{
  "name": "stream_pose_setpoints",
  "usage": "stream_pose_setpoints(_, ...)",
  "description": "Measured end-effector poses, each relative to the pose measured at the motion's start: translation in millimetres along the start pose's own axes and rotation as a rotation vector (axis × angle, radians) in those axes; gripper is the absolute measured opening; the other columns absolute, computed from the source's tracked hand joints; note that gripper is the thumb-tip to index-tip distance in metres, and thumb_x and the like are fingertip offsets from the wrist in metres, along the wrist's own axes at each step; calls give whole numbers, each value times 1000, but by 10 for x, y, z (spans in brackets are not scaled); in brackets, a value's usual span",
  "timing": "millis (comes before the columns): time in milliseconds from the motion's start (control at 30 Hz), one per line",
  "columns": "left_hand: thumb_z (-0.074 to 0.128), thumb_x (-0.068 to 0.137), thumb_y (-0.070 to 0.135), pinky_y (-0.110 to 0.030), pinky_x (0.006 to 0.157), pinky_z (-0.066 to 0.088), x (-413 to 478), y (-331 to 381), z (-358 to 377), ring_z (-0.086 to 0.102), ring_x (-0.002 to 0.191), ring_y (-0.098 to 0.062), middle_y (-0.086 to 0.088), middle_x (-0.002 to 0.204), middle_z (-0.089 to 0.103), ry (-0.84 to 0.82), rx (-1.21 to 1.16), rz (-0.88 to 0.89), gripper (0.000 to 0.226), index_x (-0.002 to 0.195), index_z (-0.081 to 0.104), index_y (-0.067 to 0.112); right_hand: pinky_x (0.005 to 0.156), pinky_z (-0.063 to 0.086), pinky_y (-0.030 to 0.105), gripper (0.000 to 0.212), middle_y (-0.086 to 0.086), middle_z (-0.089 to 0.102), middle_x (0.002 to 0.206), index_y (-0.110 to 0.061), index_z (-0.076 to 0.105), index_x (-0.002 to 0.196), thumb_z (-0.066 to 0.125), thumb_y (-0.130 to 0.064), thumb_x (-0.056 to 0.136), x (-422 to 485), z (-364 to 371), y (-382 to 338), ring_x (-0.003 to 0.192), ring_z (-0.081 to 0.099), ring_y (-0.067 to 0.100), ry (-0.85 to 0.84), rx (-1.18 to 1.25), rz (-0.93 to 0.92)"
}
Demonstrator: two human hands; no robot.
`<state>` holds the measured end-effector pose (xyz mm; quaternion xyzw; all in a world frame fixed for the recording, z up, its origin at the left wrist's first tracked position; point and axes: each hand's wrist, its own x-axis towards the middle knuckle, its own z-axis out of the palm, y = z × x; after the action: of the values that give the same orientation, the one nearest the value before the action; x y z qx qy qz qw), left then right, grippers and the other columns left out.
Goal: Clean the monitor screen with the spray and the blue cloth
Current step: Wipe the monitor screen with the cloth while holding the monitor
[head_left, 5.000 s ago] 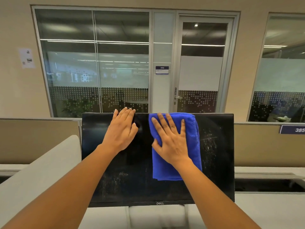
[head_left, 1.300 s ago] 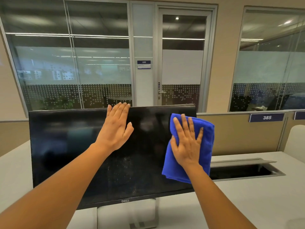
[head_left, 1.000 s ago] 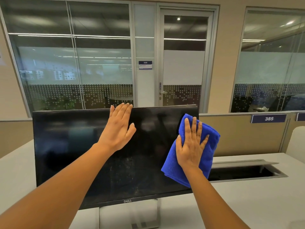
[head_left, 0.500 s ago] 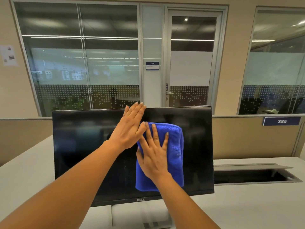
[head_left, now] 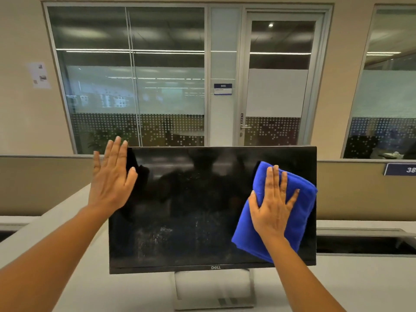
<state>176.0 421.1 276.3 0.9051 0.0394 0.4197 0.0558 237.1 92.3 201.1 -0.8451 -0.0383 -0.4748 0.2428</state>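
A black Dell monitor (head_left: 191,199) stands on a silver base on the desk, its screen dark with pale smears across the lower middle. My right hand (head_left: 273,206) lies flat with spread fingers on the folded blue cloth (head_left: 301,212), pressing it against the right side of the screen. My left hand (head_left: 111,179) is flat with straight fingers at the monitor's upper left corner, partly past its left edge. No spray bottle is in view.
The pale desk (head_left: 360,284) runs under the monitor, with an open cable trough (head_left: 364,243) at the right. A low tan partition (head_left: 351,190) stands behind, then glass office walls and a door (head_left: 279,82).
My right hand has slid the cloth from the middle of the screen to its right side. My left hand has shifted from the top middle to the upper left corner.
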Motion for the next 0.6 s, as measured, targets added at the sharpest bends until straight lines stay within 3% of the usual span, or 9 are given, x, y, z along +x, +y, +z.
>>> stream_pose_setpoints(133,21,84,36,-31,116,-6,15,-120,-27,-9,140,-8,-4,156,1,-79,-101,52,69,145,5,11,110,4,59,66,-2,9,149,-15,7,143,28,-38,85,-19,54,-175,139,6,20,0,4,28)
stream_pose_setpoints(333,24,83,36,-31,117,-2,19,-158,-64,0,144,-16,-8,156,8,-82,-127,91,70,146,9,9,108,7,59,63,0,11,150,-12,12,143,28,-34,86,-103,179,-576,138,10,22,-35,-43,-59)
stream_pose_setpoints(467,25,83,35,-31,117,-1,31,-163,-70,2,144,-17,-9,155,10,-78,-157,101,69,145,11,9,109,4,56,64,-2,10,151,-14,14,144,31,-34,85,-144,285,-950,140,9,21,-83,-37,-173)
stream_pose_setpoints(600,26,82,35,-28,116,-2,28,-187,-50,2,144,-17,-9,155,11,-71,-175,107,69,145,11,9,111,0,58,66,-4,10,152,-19,13,145,34,-32,83,-252,401,-1386,141,9,18,-148,-26,-402)
